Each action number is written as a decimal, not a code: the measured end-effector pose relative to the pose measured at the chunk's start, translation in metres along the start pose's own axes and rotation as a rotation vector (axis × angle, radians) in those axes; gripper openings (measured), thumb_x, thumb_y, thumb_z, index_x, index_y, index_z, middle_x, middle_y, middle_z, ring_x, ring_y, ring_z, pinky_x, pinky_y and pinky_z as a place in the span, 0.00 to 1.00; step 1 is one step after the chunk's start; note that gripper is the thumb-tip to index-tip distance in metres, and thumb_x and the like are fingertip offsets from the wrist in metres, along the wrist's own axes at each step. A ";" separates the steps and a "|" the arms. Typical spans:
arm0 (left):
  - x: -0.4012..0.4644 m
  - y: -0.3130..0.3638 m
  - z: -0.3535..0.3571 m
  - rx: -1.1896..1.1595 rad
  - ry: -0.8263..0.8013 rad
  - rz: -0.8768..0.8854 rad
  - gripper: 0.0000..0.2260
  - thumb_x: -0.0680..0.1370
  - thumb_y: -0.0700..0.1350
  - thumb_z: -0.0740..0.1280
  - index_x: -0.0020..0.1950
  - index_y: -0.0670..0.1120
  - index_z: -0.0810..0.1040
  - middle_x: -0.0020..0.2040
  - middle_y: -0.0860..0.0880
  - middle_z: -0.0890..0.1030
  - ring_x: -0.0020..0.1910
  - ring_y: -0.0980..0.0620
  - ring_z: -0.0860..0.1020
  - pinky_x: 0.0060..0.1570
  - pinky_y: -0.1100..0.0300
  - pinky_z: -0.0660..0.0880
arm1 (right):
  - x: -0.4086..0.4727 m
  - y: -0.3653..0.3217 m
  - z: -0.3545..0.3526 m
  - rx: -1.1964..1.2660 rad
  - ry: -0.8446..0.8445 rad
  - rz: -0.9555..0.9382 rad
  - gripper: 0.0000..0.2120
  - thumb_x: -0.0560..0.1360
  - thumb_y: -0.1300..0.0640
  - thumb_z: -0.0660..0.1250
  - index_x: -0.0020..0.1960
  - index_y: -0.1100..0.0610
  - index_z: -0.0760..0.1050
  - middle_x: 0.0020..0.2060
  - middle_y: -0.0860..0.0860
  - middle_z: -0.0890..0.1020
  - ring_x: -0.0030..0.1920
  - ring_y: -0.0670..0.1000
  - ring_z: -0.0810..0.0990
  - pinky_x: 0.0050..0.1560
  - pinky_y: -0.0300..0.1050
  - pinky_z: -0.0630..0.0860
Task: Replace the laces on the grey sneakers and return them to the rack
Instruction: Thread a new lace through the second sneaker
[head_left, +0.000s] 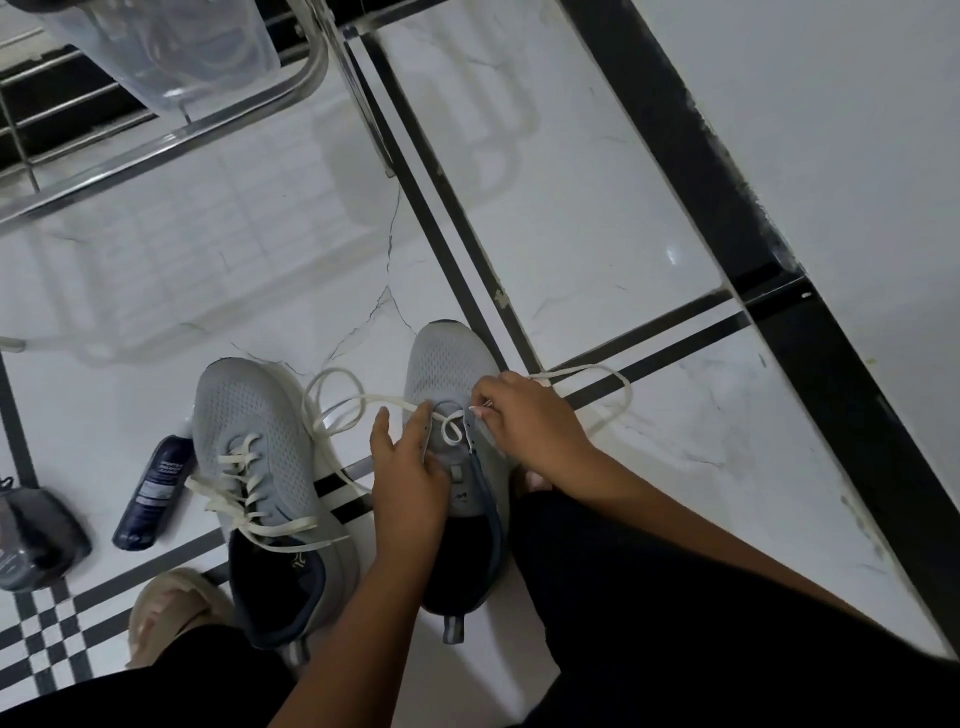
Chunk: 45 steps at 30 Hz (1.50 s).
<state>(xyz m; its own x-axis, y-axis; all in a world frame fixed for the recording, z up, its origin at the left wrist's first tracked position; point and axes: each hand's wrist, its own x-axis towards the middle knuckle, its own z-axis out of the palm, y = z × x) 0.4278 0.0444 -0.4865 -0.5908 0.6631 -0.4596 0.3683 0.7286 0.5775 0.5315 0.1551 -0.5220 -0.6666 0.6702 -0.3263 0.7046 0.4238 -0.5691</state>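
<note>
Two grey sneakers stand on the white floor, toes pointing away from me. The left sneaker (260, 447) is fully laced with a cream lace, its ends lying loose. The right sneaker (449, 395) has a cream lace (343, 402) only through its front eyelets, with long loops trailing to both sides. My left hand (408, 473) rests on this shoe's left side, fingers straight, touching the lace. My right hand (524, 421) pinches the lace at the right eyelets.
A dark blue spray bottle (156, 493) lies left of the sneakers, a dark bag (36, 540) further left. A chrome rack (171, 140) holding a clear plastic tub (171, 52) stands at the upper left. My slippered foot (176, 608) is near the left shoe's heel. A black-trimmed wall edge (779, 291) runs along the right.
</note>
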 end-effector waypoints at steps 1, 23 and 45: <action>0.000 -0.001 0.000 0.013 0.002 0.008 0.28 0.78 0.32 0.58 0.74 0.54 0.66 0.78 0.47 0.54 0.48 0.62 0.65 0.46 0.68 0.63 | 0.000 0.002 0.001 -0.011 0.017 -0.004 0.05 0.79 0.54 0.61 0.51 0.53 0.74 0.47 0.50 0.76 0.45 0.54 0.78 0.41 0.47 0.73; 0.009 -0.011 0.005 -0.036 0.001 0.059 0.29 0.76 0.30 0.57 0.75 0.50 0.65 0.69 0.47 0.71 0.54 0.61 0.67 0.40 0.84 0.60 | -0.010 0.001 0.002 -0.081 0.078 -0.026 0.07 0.78 0.54 0.63 0.53 0.55 0.76 0.56 0.51 0.71 0.39 0.54 0.79 0.36 0.48 0.77; 0.015 -0.012 0.008 -0.103 0.016 -0.082 0.25 0.80 0.34 0.56 0.75 0.53 0.65 0.62 0.45 0.76 0.51 0.56 0.70 0.47 0.67 0.62 | -0.012 0.008 -0.004 0.055 0.020 -0.006 0.08 0.72 0.67 0.58 0.48 0.56 0.68 0.41 0.51 0.75 0.37 0.56 0.73 0.36 0.53 0.73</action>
<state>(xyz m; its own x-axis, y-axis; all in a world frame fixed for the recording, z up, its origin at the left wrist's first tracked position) 0.4203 0.0464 -0.5056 -0.6275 0.5989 -0.4975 0.2437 0.7579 0.6051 0.5464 0.1531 -0.5193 -0.6653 0.6801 -0.3081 0.6859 0.3937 -0.6120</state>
